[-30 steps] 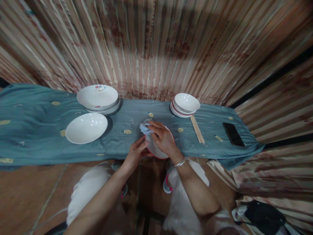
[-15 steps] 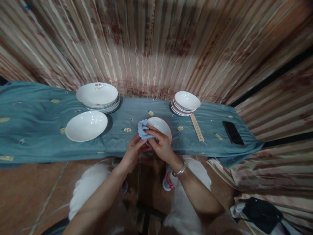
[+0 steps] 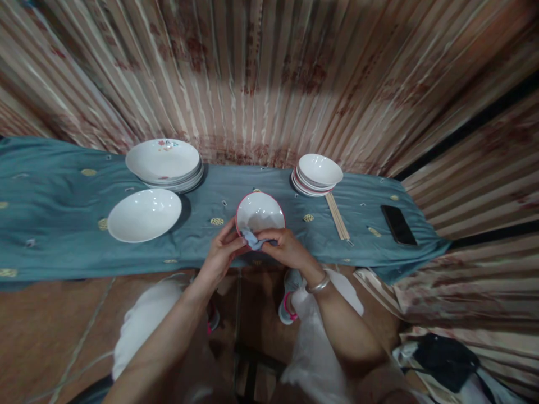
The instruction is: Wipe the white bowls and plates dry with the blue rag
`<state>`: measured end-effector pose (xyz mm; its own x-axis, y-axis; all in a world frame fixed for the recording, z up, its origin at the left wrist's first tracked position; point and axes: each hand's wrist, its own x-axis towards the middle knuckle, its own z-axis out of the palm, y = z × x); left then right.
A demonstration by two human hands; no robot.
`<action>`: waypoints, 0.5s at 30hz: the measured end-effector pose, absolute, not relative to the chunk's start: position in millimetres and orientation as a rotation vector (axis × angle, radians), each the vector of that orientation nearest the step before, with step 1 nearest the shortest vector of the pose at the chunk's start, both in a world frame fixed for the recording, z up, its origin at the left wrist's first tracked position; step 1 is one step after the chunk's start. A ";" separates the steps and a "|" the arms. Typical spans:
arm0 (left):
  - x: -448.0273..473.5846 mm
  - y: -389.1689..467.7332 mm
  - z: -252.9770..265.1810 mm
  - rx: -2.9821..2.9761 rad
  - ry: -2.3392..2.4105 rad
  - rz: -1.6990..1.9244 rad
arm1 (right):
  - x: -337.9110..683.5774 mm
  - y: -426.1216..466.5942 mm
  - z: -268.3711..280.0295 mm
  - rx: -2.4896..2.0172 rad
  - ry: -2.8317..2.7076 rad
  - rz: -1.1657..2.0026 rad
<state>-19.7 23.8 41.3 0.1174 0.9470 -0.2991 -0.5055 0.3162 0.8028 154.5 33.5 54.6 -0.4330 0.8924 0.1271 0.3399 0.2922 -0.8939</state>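
Note:
A white bowl with a red rim [image 3: 261, 210] is tilted toward me near the front edge of the cloth-covered table. My left hand [image 3: 223, 247] grips it at its left side, thumb by the near rim and fingers around the outside. A pale blue cloth [image 3: 251, 239] is pinched in my right hand [image 3: 284, 246] and pressed against the bowl's near rim. The fingertips of my right hand are partly hidden by the cloth. A silver bangle circles my right wrist.
A stack of large plates [image 3: 164, 160] stands back left, with a single white dish [image 3: 144, 216] before it. Stacked small bowls [image 3: 320, 171], several wooden chopsticks [image 3: 337, 217] and a black phone [image 3: 398, 225] lie to the right. A pleated curtain [image 3: 252, 84] hangs behind the table.
My right hand and the cloth have moved from the bowl's left side down to its near rim. The bowl has shifted slightly left and its inside now shows more. The cloth is more bunched.

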 end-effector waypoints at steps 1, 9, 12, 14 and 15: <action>-20.1 24.2 41.3 0.607 0.930 1.164 | 156.9 33.6 54.4 -1.111 -1.967 1.047; -19.8 26.2 41.7 0.632 0.952 1.202 | 169.1 35.9 50.6 -1.249 -2.261 0.531; -18.9 26.1 42.2 0.617 0.953 1.204 | 169.2 39.2 49.8 -1.354 -2.319 0.360; -18.1 25.9 43.1 0.614 0.955 1.196 | 168.8 41.6 49.9 -1.427 -2.320 0.271; -17.7 25.7 43.7 0.612 0.957 1.193 | 168.7 42.8 49.9 -1.459 -2.305 0.229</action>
